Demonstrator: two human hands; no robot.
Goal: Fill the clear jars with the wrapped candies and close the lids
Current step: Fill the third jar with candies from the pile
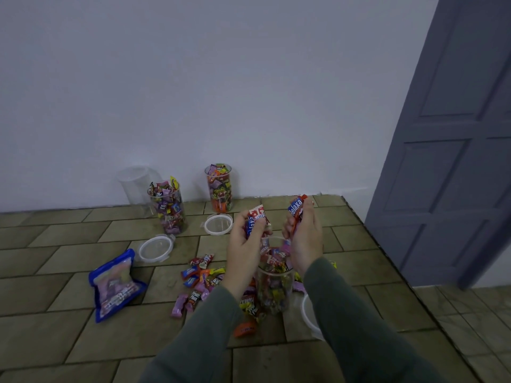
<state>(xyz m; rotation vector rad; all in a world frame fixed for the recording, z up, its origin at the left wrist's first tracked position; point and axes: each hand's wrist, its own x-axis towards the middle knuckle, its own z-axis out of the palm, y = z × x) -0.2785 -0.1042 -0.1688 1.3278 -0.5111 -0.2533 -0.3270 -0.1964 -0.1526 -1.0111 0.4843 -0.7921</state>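
Observation:
A clear jar (274, 283), nearly full of wrapped candies, stands on the tiled floor between my forearms. My left hand (244, 251) grips several wrapped candies (255, 218) just above its rim. My right hand (305, 239) holds another bunch of candies (296, 208) on the jar's right side. Loose candies (203, 276) lie scattered left of the jar. Two filled jars, one at the left (168, 207) and one at the back (219, 187), stand open near the wall. An empty clear jar (135, 186) stands behind the left one.
Two white-rimmed lids lie on the floor, one (155, 248) near the left filled jar, one (218, 223) before the back jar. A third lid (309, 313) shows under my right forearm. A blue candy bag (114, 284) lies at left. A grey door (453, 139) stands at right.

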